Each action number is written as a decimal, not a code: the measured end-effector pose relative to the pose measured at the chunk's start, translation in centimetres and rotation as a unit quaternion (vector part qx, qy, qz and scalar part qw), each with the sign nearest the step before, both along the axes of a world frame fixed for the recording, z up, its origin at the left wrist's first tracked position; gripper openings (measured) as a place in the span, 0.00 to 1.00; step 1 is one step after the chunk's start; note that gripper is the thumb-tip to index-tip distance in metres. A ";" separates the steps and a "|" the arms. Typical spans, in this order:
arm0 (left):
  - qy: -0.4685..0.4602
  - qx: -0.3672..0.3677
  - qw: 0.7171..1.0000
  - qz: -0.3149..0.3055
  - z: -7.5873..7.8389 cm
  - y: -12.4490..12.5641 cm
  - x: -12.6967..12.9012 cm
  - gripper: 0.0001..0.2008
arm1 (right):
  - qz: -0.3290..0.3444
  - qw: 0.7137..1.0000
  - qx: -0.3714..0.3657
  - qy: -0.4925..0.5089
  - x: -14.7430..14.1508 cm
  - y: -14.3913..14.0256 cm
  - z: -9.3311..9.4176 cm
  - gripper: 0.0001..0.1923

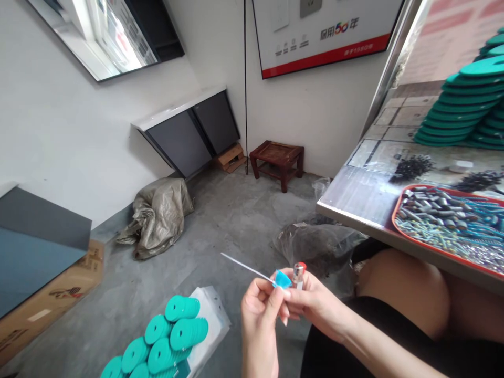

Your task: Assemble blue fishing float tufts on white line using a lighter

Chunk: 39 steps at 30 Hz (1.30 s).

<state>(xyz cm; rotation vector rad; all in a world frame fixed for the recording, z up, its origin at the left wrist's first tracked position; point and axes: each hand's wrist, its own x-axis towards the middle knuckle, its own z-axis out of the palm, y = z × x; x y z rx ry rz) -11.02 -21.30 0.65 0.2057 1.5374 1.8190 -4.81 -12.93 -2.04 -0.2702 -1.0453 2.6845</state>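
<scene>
Head view, left hand (259,307) pinching blue, perhaps triangular piece (282,279), right hand (312,295) holding cylinder (298,273)

A small bright-blue piece, flared at one end, sits between the fingertips of the left hand (260,307) and right hand (311,295); a thin, straight whitish rod (243,265) slants up and leftward from beside the blue piece (283,279). A silvery cylinder (298,275), red-topped, stands nearly upright in the right hand's fingers.
</scene>
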 end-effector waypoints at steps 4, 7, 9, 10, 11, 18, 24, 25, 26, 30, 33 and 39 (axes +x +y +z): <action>0.112 -0.046 0.992 0.043 0.2 -0.4 -0.3 0.15 | -0.114 0.979 0.160 -0.055 0.2 0.4 0.1 0.11; 0.200 -0.080 0.977 0.004 0.4 -0.8 -0.4 0.15 | -0.155 0.929 0.312 -0.125 0.7 0.7 0.0 0.07; 0.242 -0.095 0.965 -0.018 0.5 -0.9 -0.5 0.15 | -0.157 0.904 0.373 -0.142 0.9 0.9 -0.1 0.07; 0.259 -0.101 0.960 -0.023 0.5 -0.9 -0.5 0.14 | -0.159 0.895 0.392 -0.143 1.0 0.9 -0.1 0.08; 0.273 -0.107 0.956 -0.027 0.5 -0.8 -0.6 0.14 | -0.161 0.887 0.407 -0.142 1.1 0.9 0.0 0.08; 0.321 -0.140 0.935 -0.049 0.0 -0.5 -0.9 0.11 | -0.164 0.873 0.441 -0.130 1.1 0.7 0.3 0.09; 0.238 -0.136 0.958 -0.082 0.1 -1.0 -1.6 0.10 | -0.116 0.945 0.286 -0.109 0.7 0.5 -0.2 0.07; 0.224 -0.133 0.961 -0.090 0.1 -1.0 -1.8 0.11 | -0.108 0.959 0.243 -0.097 0.6 0.4 -0.3 0.08; 0.211 -0.130 0.964 -0.094 0.1 -1.1 -1.8 0.12 | -0.102 0.970 0.201 -0.085 0.6 0.4 -0.3 0.10; 0.167 -0.112 0.976 -0.084 0.3 -1.1 -1.9 0.14 | -0.092 0.988 0.101 -0.064 0.3 0.4 -0.2 0.14; 0.139 -0.098 0.983 -0.065 0.5 -1.0 -1.6 0.15 | -0.088 0.990 0.080 -0.071 0.3 0.5 0.0 0.15; 0.105 -0.074 0.991 -0.037 0.5 -0.8 -1.1 0.15 | -0.093 0.989 0.085 -0.078 0.4 0.4 0.0 0.16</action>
